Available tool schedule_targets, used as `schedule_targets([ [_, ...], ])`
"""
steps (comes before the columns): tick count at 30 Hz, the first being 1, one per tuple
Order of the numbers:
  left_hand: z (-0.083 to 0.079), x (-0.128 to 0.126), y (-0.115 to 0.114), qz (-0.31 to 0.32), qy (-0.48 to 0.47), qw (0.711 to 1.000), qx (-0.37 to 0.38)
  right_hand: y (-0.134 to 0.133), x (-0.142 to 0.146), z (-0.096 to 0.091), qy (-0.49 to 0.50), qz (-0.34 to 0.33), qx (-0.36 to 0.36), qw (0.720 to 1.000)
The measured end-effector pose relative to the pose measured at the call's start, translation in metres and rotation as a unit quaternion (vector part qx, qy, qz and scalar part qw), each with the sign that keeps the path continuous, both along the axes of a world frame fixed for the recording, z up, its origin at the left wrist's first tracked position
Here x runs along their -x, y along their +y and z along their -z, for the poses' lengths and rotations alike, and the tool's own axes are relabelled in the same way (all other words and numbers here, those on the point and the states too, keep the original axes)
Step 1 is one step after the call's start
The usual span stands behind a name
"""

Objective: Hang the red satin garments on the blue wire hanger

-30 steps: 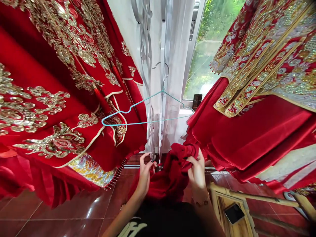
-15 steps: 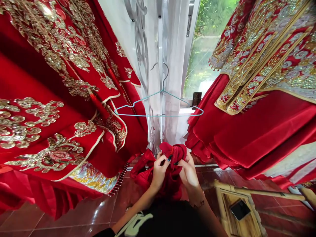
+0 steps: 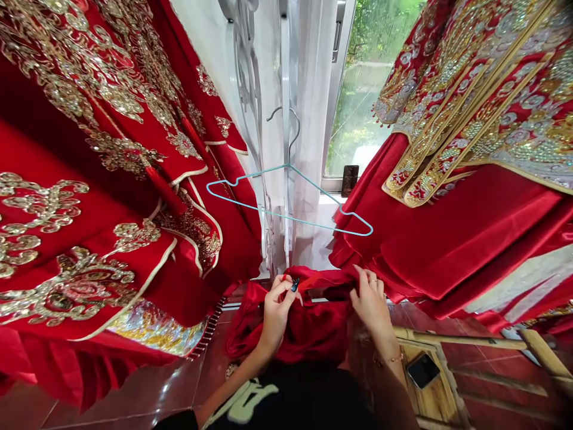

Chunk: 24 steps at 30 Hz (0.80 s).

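Observation:
I hold a bunched red satin cloth (image 3: 308,325) in front of me with both hands. My left hand (image 3: 276,312) pinches its upper edge on the left, fingers closed on the fabric. My right hand (image 3: 369,298) grips the same edge further right, a ring on one finger. The edge is stretched out between the two hands. Just above them a light blue wire hanger (image 3: 290,200) hangs by its hook from a white ornate metal stand (image 3: 250,107), tilted down to the right.
Red garments with gold embroidery hang on the left (image 3: 98,179) and right (image 3: 470,137). A sheer white curtain (image 3: 311,119) and a window (image 3: 362,89) are behind. A dark phone lies on a bamboo stool (image 3: 447,382) at lower right. The floor is glossy red tile (image 3: 147,388).
My hands have moved apart, spreading the cloth's upper edge that was bunched between them. The hanger has swung and now tilts down to the right.

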<state>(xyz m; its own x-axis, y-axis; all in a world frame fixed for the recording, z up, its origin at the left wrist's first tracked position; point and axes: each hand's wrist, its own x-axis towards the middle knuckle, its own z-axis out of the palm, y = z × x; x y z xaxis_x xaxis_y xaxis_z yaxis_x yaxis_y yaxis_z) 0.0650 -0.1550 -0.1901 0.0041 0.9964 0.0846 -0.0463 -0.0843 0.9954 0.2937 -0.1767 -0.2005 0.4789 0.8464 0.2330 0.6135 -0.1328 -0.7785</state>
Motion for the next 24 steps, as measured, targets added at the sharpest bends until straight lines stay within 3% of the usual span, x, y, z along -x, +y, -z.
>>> schedule_targets([
  [3,0.002,-0.005,0.000,0.027,0.024,0.999,-0.010,-0.009,0.015,-0.006,0.047,-0.184,-0.040,0.981],
  [5,0.005,-0.007,-0.002,0.058,0.035,0.998,-0.018,-0.008,0.033,-0.010,0.133,-0.304,-0.045,0.942],
  [6,0.006,-0.008,-0.003,0.072,0.039,0.996,-0.020,-0.006,0.043,-0.010,0.173,-0.332,-0.053,0.926],
  [10,0.010,-0.007,-0.009,0.088,0.067,0.994,-0.016,0.011,0.070,0.000,0.240,-0.279,-0.133,0.920],
  [14,0.006,0.009,-0.007,0.102,0.072,0.992,0.002,0.016,0.058,0.006,0.175,-0.256,-0.183,0.933],
  [18,0.006,0.055,-0.004,0.111,0.004,0.992,0.060,0.010,-0.001,-0.004,0.122,-0.208,-0.170,0.956],
  [21,0.013,0.094,-0.009,0.063,-0.023,0.995,0.067,0.012,-0.058,-0.016,0.106,-0.190,-0.161,0.963],
  [24,0.019,0.115,-0.015,0.014,-0.050,0.997,0.064,0.030,-0.099,-0.034,0.121,-0.192,-0.166,0.960],
])
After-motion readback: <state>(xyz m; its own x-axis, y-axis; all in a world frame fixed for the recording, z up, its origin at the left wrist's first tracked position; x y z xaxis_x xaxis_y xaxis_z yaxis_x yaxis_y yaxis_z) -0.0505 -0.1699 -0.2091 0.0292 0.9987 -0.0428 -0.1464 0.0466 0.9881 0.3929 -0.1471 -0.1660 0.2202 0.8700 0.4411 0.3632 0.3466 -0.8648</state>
